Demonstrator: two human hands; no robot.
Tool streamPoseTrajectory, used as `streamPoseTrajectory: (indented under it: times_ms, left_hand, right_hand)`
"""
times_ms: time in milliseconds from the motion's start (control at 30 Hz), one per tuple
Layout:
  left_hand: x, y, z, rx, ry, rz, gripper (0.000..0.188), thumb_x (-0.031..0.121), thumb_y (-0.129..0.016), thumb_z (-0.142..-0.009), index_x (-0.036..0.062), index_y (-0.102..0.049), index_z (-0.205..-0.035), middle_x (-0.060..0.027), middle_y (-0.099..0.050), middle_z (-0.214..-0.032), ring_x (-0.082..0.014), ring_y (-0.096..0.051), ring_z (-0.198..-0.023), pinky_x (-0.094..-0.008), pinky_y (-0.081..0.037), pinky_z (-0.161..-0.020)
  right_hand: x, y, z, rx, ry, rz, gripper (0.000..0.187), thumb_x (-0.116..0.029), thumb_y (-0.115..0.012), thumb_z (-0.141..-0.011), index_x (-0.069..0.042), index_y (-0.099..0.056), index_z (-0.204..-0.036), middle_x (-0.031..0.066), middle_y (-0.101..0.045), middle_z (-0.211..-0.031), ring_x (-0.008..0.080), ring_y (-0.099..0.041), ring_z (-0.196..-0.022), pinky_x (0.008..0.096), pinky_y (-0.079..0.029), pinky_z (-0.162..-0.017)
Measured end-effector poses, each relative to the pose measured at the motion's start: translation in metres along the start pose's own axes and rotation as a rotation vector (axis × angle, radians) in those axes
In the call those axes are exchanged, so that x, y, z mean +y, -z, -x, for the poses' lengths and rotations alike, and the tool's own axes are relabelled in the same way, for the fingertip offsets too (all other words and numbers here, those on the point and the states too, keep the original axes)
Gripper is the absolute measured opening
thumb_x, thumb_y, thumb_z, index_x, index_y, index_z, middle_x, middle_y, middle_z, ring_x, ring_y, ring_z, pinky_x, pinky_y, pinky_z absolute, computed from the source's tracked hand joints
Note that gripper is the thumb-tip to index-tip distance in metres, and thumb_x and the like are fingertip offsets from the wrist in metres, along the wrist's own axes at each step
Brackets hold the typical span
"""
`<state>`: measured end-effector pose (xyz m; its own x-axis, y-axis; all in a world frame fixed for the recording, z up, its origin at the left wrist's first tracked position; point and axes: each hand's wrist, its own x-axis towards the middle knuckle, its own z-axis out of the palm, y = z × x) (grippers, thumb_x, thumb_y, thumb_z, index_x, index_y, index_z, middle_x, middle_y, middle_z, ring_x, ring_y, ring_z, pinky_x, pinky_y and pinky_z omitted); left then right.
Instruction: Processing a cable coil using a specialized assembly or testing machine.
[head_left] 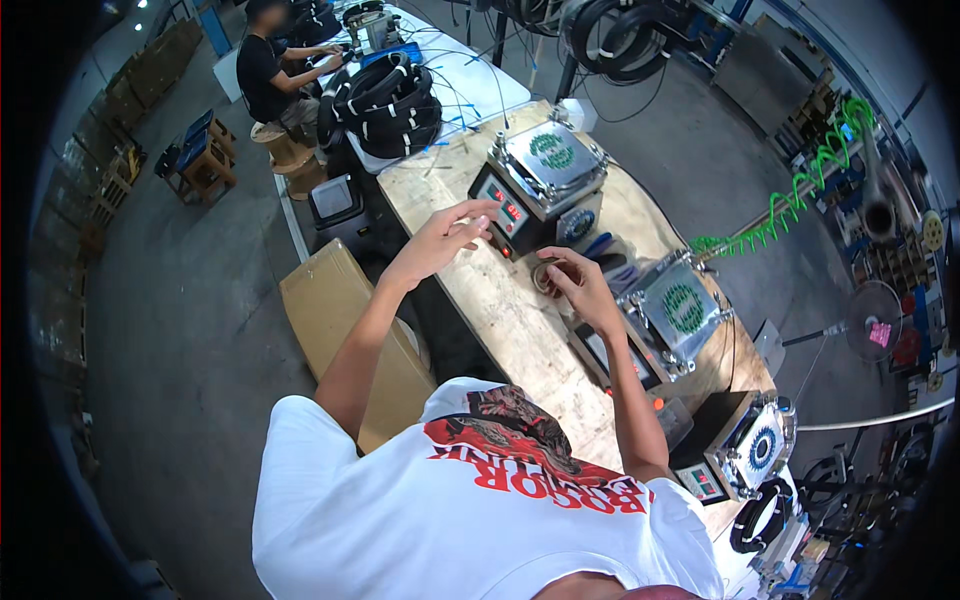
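My left hand (440, 243) is raised in front of a box-shaped machine (535, 185) with a metal top plate and a lit red display. Its fingers stretch toward the front panel, and nothing shows in them. Across from it, my right hand (585, 288) curls its fingers and thumb round a small brown ring, which looks like a roll of tape (545, 278). Part of the ring is covered by the fingers. A second, similar machine (680, 305) stands close to my right wrist, partly behind the forearm.
A wooden-topped bench (480, 290) runs diagonally before me. A third machine (745, 450) stands at its right end. Black coiled hoses (385, 105) pile on the white table beyond. A cardboard box (350, 330) sits left. Far left, another person (270, 80) works seated. A green coiled hose (790, 210) hangs right.
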<state>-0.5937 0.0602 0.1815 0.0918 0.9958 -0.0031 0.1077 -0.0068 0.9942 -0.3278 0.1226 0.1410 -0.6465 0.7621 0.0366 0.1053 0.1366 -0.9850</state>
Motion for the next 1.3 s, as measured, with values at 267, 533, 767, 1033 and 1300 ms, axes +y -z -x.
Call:
streamPoseTrajectory:
  times_ms: [267, 533, 767, 1033, 1300]
  left_hand:
    - [-0.015, 0.062, -0.016, 0.151, -0.031, 0.040, 0.043, 0.031, -0.051, -0.104, 0.0042, -0.052, -0.138, -0.0080, -0.060, -0.129, -0.0163, -0.063, -0.108, -0.0300, -0.050, -0.089]
    - [-0.014, 0.213, -0.093, 0.191, 0.049, -0.169, 0.045, 0.035, -0.052, -0.103, 0.0062, -0.052, -0.138, -0.0071, -0.060, -0.126, -0.0156, -0.062, -0.105, -0.0306, -0.051, -0.089]
    - [-0.031, 0.403, -0.185, 0.271, 0.210, -0.322, 0.047, 0.040, -0.054, -0.102, 0.0101, -0.052, -0.138, -0.0075, -0.059, -0.124, -0.0152, -0.062, -0.101, -0.0314, -0.052, -0.086]
    - [-0.167, 0.638, -0.295, 0.533, 0.430, -0.394, 0.055, 0.038, -0.065, -0.094, 0.0085, -0.054, -0.139, -0.0085, -0.064, -0.114, -0.0120, -0.060, -0.084, -0.0287, -0.048, -0.058]
    - [-0.259, 0.693, -0.327, 0.435, 0.726, -0.161, 0.068, 0.051, -0.072, -0.087, 0.0029, -0.056, -0.132, -0.0069, -0.066, -0.095, -0.0169, -0.062, -0.076, -0.0351, -0.054, -0.070]
  right_hand:
    - [0.008, -0.025, -0.093, -0.068, -0.013, -0.042, 0.029, -0.007, -0.055, -0.098, -0.002, -0.061, -0.125, 0.0055, -0.067, -0.085, 0.0081, -0.059, -0.070, 0.0244, -0.050, -0.064]
    - [0.024, -0.060, -0.210, -0.195, -0.036, -0.146, 0.033, -0.006, -0.053, -0.096, -0.002, -0.058, -0.129, 0.0075, -0.067, -0.084, 0.0092, -0.062, -0.066, 0.0229, -0.049, -0.057]
    - [0.025, -0.104, -0.364, -0.211, -0.075, -0.029, 0.037, -0.010, -0.056, -0.097, -0.004, -0.056, -0.133, 0.0068, -0.067, -0.085, 0.0102, -0.063, -0.068, 0.0242, -0.051, -0.058]
    - [0.067, -0.177, -0.553, -0.140, -0.198, -0.153, 0.065, -0.028, -0.071, -0.092, 0.006, -0.044, -0.140, 0.0095, -0.065, -0.086, 0.0117, -0.064, -0.067, 0.0255, -0.053, -0.055]
    - [0.066, -0.227, -0.651, 0.043, -0.429, -0.367, 0.101, -0.049, -0.073, -0.086, 0.000, -0.016, -0.154, 0.0223, -0.059, -0.124, 0.0244, -0.067, -0.098, 0.0353, -0.059, -0.075]
